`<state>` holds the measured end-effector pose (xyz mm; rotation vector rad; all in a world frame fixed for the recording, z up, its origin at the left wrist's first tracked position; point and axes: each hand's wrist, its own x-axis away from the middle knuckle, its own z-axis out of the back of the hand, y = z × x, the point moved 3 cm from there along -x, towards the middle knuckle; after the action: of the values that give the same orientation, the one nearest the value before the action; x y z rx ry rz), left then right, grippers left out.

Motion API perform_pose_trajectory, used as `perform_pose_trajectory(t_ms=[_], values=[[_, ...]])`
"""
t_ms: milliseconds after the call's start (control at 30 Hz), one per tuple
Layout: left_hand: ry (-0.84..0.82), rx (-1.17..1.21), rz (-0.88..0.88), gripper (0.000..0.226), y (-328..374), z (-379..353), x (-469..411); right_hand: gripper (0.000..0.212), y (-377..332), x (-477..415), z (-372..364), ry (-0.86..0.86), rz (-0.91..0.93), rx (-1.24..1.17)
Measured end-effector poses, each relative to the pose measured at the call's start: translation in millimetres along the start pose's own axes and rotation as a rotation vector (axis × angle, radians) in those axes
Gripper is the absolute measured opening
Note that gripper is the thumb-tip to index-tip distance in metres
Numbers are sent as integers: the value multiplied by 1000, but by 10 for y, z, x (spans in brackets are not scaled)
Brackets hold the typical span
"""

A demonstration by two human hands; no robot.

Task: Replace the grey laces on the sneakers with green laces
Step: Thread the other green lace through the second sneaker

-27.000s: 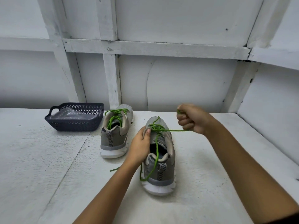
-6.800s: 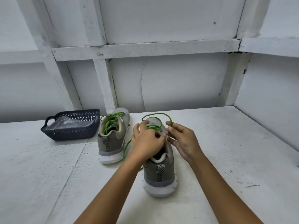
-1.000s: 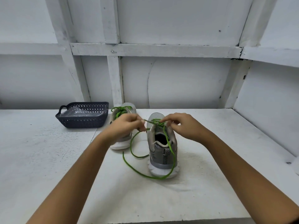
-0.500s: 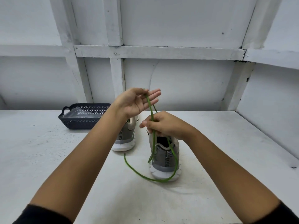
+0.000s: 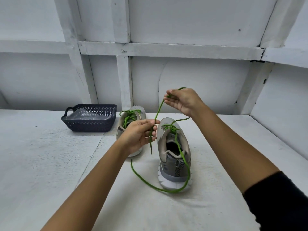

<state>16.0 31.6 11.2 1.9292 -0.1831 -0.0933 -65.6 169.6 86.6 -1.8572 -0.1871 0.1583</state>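
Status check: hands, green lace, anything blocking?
Left hand and right hand both pinch the green lace. Lace threaded in near sneaker, untied. Nothing blocking.

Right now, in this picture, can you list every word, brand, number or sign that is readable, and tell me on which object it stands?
None: no text can be read anywhere.
Near sneaker: only a herringbone pattern on the heel and a pale side mark, too blurred to tell if it is a logo.
Far sneaker: no text visible.
Dark basket: only a lattice pattern, no label.
White wall: bare paint, no sign.
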Motion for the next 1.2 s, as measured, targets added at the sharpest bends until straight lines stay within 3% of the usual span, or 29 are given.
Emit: perform_pose_trajectory(t_ms=[200,300,367,433,533,667,767,867,1033,1200], values=[[-170,-192,177,19,-30,146,97,10,54,-251,87,92,82,-21],[-151,-160,218,21,-32,174,104,12,147,-237,63,61,26,78],[-67,-88,187,19,-31,178,63,18,250,-147,42,-30,-57,309],[30,-14,124,17,-34,169,12,23,332,-19,32,-127,-82,686],[146,45,36,14,-45,114,-61,35,357,154,48,-127,108,1358],[285,-41,-38,14,-111,63,-133,54,454,390,99,-19,194,1580],[345,-103,-93,14,-178,49,-170,52,611,390,194,21,103,1561],[368,-145,-129,13,-236,-7,-177,39,770,338,320,48,-26,1229],[369,-208,-180,18,-311,-64,-199,25,892,372,400,85,-53,869],[374,-228,-239,19,-329,-86,-225,27,949,357,407,88,-3,861]])
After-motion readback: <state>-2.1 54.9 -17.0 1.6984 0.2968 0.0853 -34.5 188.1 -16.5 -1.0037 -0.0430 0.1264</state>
